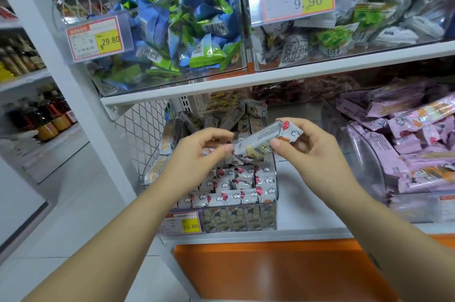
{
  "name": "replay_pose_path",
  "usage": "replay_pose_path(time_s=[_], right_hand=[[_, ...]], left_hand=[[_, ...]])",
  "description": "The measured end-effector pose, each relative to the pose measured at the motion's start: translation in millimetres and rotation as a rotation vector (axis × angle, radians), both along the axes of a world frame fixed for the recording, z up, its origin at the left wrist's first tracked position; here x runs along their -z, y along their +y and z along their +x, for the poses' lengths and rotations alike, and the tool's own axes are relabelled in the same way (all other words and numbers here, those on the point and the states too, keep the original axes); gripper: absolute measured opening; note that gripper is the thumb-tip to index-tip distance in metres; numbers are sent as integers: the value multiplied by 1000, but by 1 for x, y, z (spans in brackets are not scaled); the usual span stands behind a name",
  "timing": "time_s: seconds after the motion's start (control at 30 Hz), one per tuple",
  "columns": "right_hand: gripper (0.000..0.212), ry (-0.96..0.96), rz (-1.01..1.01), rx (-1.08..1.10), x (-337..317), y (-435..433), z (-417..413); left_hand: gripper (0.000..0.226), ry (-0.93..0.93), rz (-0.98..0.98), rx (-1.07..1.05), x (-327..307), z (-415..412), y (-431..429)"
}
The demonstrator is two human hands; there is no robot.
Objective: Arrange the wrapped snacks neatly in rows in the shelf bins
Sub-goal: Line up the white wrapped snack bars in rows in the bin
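The right hand (pixel 312 146), at centre frame, pinches the right end of a grey wrapped snack bar (pixel 261 140) between thumb and fingers. The left hand (pixel 199 151), just left of it, has its fingers curled with the fingertips touching the bar's left end. The bar is held tilted, right end higher, above a clear bin (pixel 272 213) at lower centre. Inside the bin, matching grey snacks (pixel 234 193) stand in rows at the front; those at the rear lie loose. A yellow price label (pixel 181 225) sits at the bin's lower left. Pink wrapped snacks (pixel 406 149) fill the bin at right.
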State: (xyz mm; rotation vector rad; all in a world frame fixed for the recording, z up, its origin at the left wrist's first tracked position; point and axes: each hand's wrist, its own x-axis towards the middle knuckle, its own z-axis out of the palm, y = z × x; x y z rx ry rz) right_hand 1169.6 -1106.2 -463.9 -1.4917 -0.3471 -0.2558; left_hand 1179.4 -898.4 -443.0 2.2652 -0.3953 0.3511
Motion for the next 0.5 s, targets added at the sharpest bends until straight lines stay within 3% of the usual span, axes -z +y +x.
replay_pose_path(time_s=[0.17,0.27,0.37,0.5], right_hand=[[31,-42,-100,70,1,8,2],[27,-46,-111,69,2,15,5],[24,-36,-120,71,4,19,8],[22,-56,-121,99,8,21,11]], left_hand=[[28,263,573,-17,2,11,23],[25,283,781,23,6,16,25],[18,209,844,73,9,23,20],[10,196,754,88,18,28,12]])
